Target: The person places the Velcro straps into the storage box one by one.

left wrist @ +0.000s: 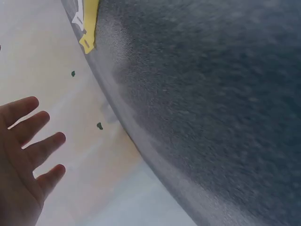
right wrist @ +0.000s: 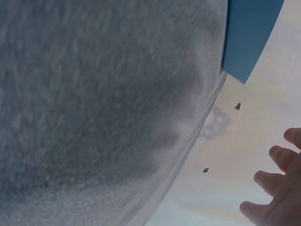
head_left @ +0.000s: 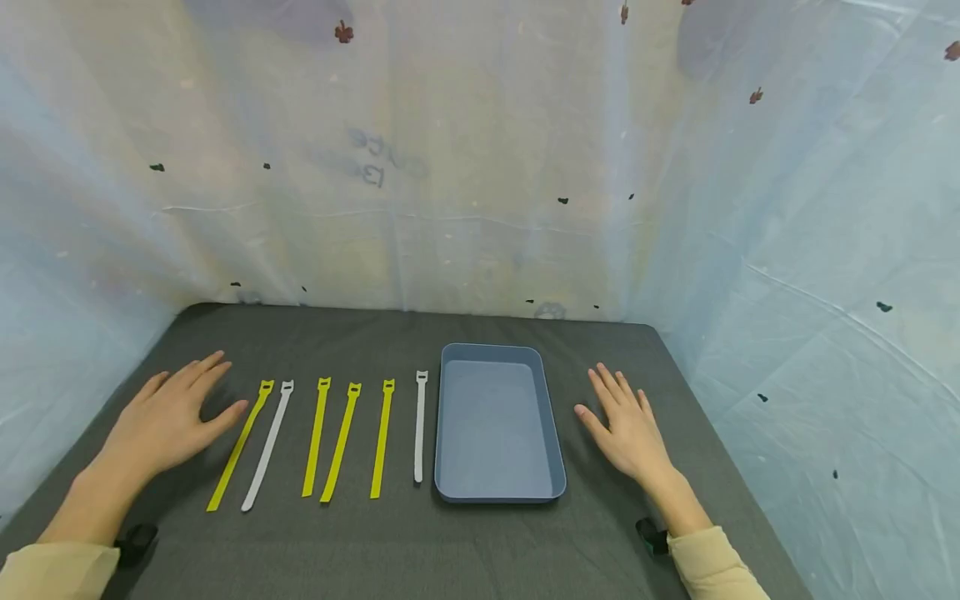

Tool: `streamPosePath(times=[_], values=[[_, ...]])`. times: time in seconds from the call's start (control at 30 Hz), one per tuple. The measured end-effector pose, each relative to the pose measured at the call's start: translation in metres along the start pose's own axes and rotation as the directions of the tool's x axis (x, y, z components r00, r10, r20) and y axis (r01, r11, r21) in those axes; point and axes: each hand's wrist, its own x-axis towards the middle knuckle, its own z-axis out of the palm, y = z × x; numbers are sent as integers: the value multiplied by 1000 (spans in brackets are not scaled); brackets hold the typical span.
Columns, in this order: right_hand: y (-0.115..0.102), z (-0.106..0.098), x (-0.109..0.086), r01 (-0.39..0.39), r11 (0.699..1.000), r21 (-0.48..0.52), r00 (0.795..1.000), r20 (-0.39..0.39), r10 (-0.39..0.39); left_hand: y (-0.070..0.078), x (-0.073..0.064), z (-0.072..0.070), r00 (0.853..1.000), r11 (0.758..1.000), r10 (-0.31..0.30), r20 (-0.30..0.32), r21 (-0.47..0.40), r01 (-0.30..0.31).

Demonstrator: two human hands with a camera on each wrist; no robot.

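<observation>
Your left grip [head_left: 168,421] is spread near the left edge of the grainy, cloth-covered desk [head_left: 480,550], beside a row of flat, slot-headed straps [head_left: 382,442], four yellow, two white. Your right grip [head_left: 624,421] is spread between the right edge and the smooth, shallow, round-cornered blue-grey tray [head_left: 498,425].

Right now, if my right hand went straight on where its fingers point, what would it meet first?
Probably the pale, speckled hanging sheet behind the grey cloth-covered table; your right hand should pass right of the rectangular blue-grey tray, though depth is unclear.
</observation>
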Motion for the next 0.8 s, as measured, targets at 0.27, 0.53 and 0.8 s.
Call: streamPosePath(times=[0.27, 0.53, 0.8], values=[[-17, 4, -10, 62, 997, 36, 998, -15, -62, -3, 18, 3, 999, 999, 33, 10, -29, -33], [-31, 15, -19, 118, 992, 53, 992, 34, -120, -10, 29, 9, 992, 998, 33, 119, -63, -26], [-36, 25, -28, 153, 986, 58, 982, 104, -159, -16, 40, 16, 981, 984, 41, 188, -176, -7]])
